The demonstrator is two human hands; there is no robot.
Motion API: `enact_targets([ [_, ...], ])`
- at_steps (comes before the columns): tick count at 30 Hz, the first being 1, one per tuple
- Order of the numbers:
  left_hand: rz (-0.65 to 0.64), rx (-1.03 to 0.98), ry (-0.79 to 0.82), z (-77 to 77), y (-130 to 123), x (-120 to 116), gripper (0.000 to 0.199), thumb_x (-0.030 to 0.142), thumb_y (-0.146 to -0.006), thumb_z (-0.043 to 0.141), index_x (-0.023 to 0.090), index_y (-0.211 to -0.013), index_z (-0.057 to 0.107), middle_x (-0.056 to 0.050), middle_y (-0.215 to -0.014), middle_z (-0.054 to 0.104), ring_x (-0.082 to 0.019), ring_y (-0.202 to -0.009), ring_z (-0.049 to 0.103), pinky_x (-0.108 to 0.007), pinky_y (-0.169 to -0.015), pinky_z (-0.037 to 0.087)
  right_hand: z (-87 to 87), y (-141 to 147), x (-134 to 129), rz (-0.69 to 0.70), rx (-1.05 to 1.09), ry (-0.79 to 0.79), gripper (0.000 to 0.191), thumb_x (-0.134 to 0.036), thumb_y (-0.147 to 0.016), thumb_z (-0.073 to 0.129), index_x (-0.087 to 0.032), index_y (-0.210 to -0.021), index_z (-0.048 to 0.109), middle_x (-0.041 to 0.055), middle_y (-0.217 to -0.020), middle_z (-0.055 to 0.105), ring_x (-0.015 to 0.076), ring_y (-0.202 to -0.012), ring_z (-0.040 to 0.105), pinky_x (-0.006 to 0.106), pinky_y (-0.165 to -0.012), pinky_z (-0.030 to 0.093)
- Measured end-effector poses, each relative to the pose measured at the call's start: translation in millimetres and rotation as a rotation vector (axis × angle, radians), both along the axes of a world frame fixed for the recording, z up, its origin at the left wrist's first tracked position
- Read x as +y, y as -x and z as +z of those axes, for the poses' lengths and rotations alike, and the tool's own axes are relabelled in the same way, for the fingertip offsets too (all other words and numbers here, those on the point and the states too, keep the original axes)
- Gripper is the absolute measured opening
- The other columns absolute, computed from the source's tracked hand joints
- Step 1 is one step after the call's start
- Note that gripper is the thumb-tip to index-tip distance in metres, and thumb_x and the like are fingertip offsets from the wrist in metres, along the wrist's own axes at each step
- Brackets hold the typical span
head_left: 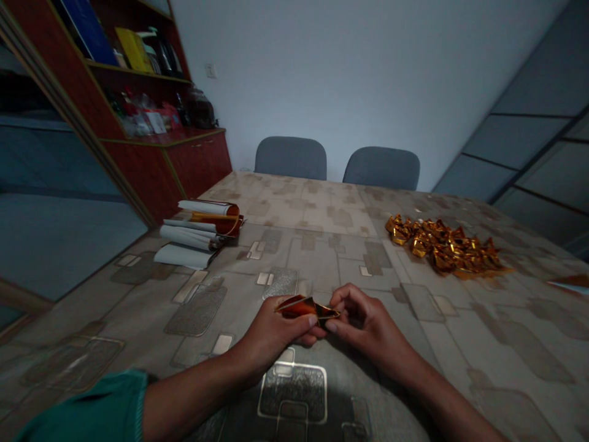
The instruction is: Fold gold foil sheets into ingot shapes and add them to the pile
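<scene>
A folded piece of shiny gold foil paper [297, 306] is held just above the table, near the middle of the head view. My left hand [276, 325] grips it from the left, thumb on the near side and fingers behind and under it. My right hand [361, 316] pinches its pointed right end between thumb and curled fingers. The foil has a raised peak in its middle and creased sides. Part of its underside is hidden by my left fingers.
Folded gold foil pieces [451, 248] lie heaped on the right of the patterned table [322, 215]. Rolled and folded paper sheets [197, 236] lie at the left. A foil sheet [570, 282] sits at the right edge. Two grey chairs [291, 158] stand behind, beside a red cabinet [197, 162].
</scene>
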State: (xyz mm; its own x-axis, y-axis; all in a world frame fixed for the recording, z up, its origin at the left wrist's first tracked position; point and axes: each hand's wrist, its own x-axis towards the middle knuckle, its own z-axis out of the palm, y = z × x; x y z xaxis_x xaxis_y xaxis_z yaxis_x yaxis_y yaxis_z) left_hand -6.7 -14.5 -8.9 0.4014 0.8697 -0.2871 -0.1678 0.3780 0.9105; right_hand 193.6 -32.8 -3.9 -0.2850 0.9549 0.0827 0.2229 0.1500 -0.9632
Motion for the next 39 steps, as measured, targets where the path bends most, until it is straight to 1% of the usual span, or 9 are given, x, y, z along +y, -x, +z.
enact_targets([
  [5,0.008,0.004,0.031,-0.9,-1,1,0.038,0.036,-0.063,0.092,0.009,-0.083,0.073,-0.009,-0.078,0.077,-0.019,-0.072,0.075,-0.023,-0.062,0.058,-0.5,4,1,-0.012,-0.114,-0.082,0.012,-0.024,-0.085,0.067,-0.021,-0.079,0.057,-0.0036,-0.067,0.055,0.0126,-0.060,0.047,0.027,-0.056,0.034],
  [9,-0.011,0.015,0.000,-0.3,-1,0,0.034,0.035,-0.065,0.090,0.009,-0.079,0.072,-0.009,-0.076,0.077,-0.019,-0.073,0.075,-0.022,-0.060,0.057,-3.4,8,2,-0.041,-0.127,-0.086,0.011,-0.023,-0.083,0.064,-0.021,-0.076,0.056,-0.0024,-0.067,0.057,0.0129,-0.060,0.048,0.027,-0.055,0.034],
  [15,0.001,0.017,-0.016,-0.5,-1,0,0.034,0.034,-0.067,0.088,0.009,-0.083,0.073,-0.008,-0.077,0.076,-0.019,-0.071,0.074,-0.022,-0.059,0.056,-0.9,4,1,0.018,0.023,-0.011,0.011,-0.029,-0.087,0.068,-0.021,-0.086,0.059,-0.0021,-0.073,0.058,0.0137,-0.065,0.049,0.027,-0.059,0.036],
  [19,-0.027,0.014,-0.031,-0.9,-1,1,0.031,0.034,-0.067,0.087,0.009,-0.080,0.072,-0.008,-0.073,0.076,-0.018,-0.068,0.073,-0.022,-0.057,0.055,-3.8,3,2,0.023,0.096,0.040,0.016,-0.032,-0.090,0.069,-0.021,-0.085,0.058,-0.0019,-0.076,0.057,0.0141,-0.069,0.050,0.028,-0.062,0.037],
  [24,-0.052,0.036,-0.044,-0.6,0,2,0.031,0.035,-0.069,0.085,0.009,-0.081,0.073,-0.010,-0.074,0.076,-0.017,-0.067,0.073,-0.023,-0.058,0.054,-7.1,2,2,0.100,0.230,0.131,0.025,-0.044,-0.092,0.068,-0.021,-0.094,0.057,-0.0024,-0.078,0.055,0.0141,-0.070,0.049,0.028,-0.063,0.036],
  [28,-0.087,0.037,-0.051,1.5,0,1,0.031,0.035,-0.068,0.086,0.009,-0.081,0.075,-0.010,-0.072,0.076,-0.017,-0.064,0.071,-0.023,-0.057,0.053,-6.7,2,2,0.114,0.192,0.107,0.027,-0.046,-0.095,0.064,-0.021,-0.092,0.057,-0.0023,-0.077,0.054,0.0141,-0.069,0.047,0.028,-0.063,0.035],
  [31,-0.084,0.037,-0.041,2.8,-1,1,0.030,0.035,-0.069,0.086,0.010,-0.081,0.074,-0.010,-0.072,0.076,-0.017,-0.064,0.071,-0.023,-0.057,0.053,-4.6,0,1,0.119,0.186,0.110,0.027,-0.048,-0.096,0.063,-0.021,-0.098,0.059,-0.0021,-0.078,0.054,0.0143,-0.070,0.047,0.028,-0.063,0.034],
  [36,-0.029,0.027,-0.018,2.7,0,1,0.028,0.033,-0.069,0.086,0.011,-0.080,0.072,-0.008,-0.071,0.075,-0.018,-0.066,0.072,-0.022,-0.058,0.053,-0.9,-4,1,0.113,0.119,0.132,0.033,-0.054,-0.091,0.066,-0.021,-0.097,0.061,-0.0011,-0.079,0.056,0.0156,-0.072,0.049,0.029,-0.064,0.036],
  [39,0.010,0.014,-0.019,1.9,0,1,0.029,0.033,-0.070,0.086,0.010,-0.082,0.073,-0.008,-0.075,0.076,-0.018,-0.070,0.072,-0.022,-0.059,0.054,1.5,-5,1,0.057,0.112,0.128,0.036,-0.054,-0.087,0.071,-0.022,-0.097,0.058,-0.0009,-0.081,0.056,0.0161,-0.073,0.050,0.029,-0.065,0.038],
])
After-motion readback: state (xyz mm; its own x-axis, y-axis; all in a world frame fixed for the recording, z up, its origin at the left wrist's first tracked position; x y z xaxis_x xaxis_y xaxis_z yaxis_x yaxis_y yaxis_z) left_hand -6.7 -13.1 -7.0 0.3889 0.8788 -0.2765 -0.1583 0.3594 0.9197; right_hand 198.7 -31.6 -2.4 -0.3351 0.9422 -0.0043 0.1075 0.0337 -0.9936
